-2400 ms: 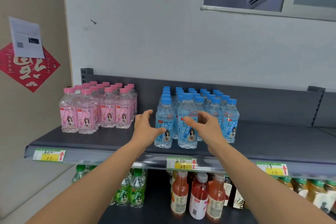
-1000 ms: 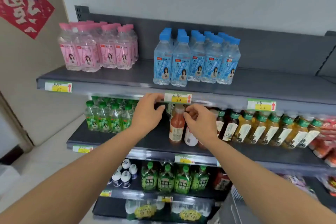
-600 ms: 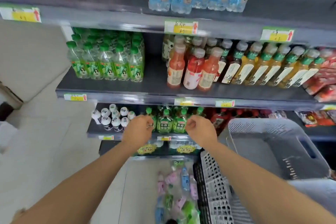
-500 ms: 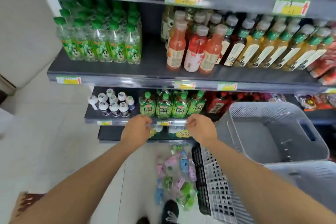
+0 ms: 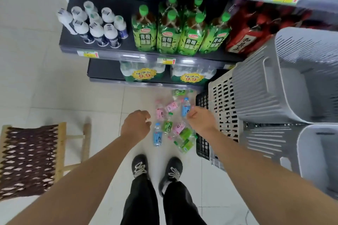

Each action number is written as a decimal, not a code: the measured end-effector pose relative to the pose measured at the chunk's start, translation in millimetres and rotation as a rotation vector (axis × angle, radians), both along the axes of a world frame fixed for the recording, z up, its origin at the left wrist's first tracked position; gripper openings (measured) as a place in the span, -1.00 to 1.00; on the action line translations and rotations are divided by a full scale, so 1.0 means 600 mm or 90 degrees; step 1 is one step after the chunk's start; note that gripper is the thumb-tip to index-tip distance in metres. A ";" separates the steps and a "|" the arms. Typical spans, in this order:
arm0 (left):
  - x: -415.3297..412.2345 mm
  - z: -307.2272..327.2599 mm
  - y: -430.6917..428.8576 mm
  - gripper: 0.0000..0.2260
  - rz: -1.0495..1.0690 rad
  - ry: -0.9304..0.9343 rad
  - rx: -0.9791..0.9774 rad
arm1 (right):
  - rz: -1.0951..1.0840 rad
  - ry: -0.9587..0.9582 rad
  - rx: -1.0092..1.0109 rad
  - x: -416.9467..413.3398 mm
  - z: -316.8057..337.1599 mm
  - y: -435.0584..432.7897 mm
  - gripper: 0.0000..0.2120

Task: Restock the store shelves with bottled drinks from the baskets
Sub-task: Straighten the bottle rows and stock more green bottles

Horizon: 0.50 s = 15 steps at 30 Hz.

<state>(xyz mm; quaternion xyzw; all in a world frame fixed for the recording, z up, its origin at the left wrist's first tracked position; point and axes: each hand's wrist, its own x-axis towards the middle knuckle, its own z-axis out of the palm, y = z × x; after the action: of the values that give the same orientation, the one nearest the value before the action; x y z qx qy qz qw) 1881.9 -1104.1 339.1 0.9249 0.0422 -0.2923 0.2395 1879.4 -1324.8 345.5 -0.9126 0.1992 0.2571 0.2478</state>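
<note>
Several small bottles with pink, blue and green labels lie loose in a pile on the floor (image 5: 172,124) in front of my feet. A blue-labelled bottle (image 5: 157,137) lies at the pile's left edge, another blue one (image 5: 185,108) near the top. My left hand (image 5: 135,124) hangs above the floor just left of the pile, fingers loosely curled, holding nothing. My right hand (image 5: 200,119) hovers over the pile's right side, fingers loosely curled and empty. Both arms reach down from the bottom of the view.
Grey plastic baskets (image 5: 285,78) stand stacked at the right, over a pale slotted crate (image 5: 222,107) and a black one (image 5: 201,144). Low shelves hold green tea bottles (image 5: 168,29) and white-capped bottles (image 5: 95,23). A woven stool (image 5: 31,159) stands at the left. My shoes (image 5: 157,168) are below the pile.
My view has dropped from the top shelf of pink and blue bottles down to the floor. Both hands came off the shelf and lowered toward the pile of bottles.
</note>
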 end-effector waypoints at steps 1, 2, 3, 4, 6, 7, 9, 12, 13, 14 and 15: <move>-0.006 -0.027 -0.005 -0.77 0.006 0.010 0.003 | 0.001 0.008 0.005 -0.005 -0.027 -0.004 -0.90; -0.012 -0.054 -0.011 -0.77 0.012 0.020 0.004 | 0.003 0.015 0.007 -0.010 -0.054 -0.009 -0.90; -0.017 -0.083 -0.017 -0.77 0.019 0.031 0.004 | 0.007 0.022 0.006 -0.014 -0.081 -0.014 -0.91; -0.023 -0.111 -0.023 -0.77 0.024 0.040 0.002 | 0.013 0.028 0.000 -0.018 -0.108 -0.019 -0.91; -0.034 -0.171 -0.035 -0.77 0.027 0.057 0.002 | 0.012 0.040 -0.010 -0.026 -0.167 -0.030 -0.89; -0.038 -0.202 -0.040 -0.77 0.026 0.066 0.004 | 0.006 0.047 -0.011 -0.029 -0.198 -0.034 -0.87; -0.047 -0.269 -0.049 -0.76 0.026 0.086 0.008 | -0.005 0.062 -0.013 -0.032 -0.263 -0.040 -0.85; -0.056 -0.374 -0.059 -0.76 0.027 0.113 0.009 | -0.013 0.073 -0.020 -0.030 -0.368 -0.051 -0.82; -0.059 -0.408 -0.062 -0.75 0.028 0.122 0.009 | -0.016 0.074 -0.025 -0.028 -0.403 -0.056 -0.81; -0.062 -0.442 -0.064 -0.74 0.027 0.130 0.010 | -0.018 0.076 -0.030 -0.026 -0.436 -0.061 -0.81; -0.065 -0.475 -0.067 -0.73 0.026 0.140 0.012 | -0.019 0.076 -0.036 -0.023 -0.471 -0.066 -0.80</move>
<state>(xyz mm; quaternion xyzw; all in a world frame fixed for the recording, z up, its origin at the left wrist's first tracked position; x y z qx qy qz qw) 1842.8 -1144.1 54.3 0.8883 0.0898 -0.3869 0.2304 1865.4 -1364.5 63.1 -0.8991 0.2344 0.3020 0.2132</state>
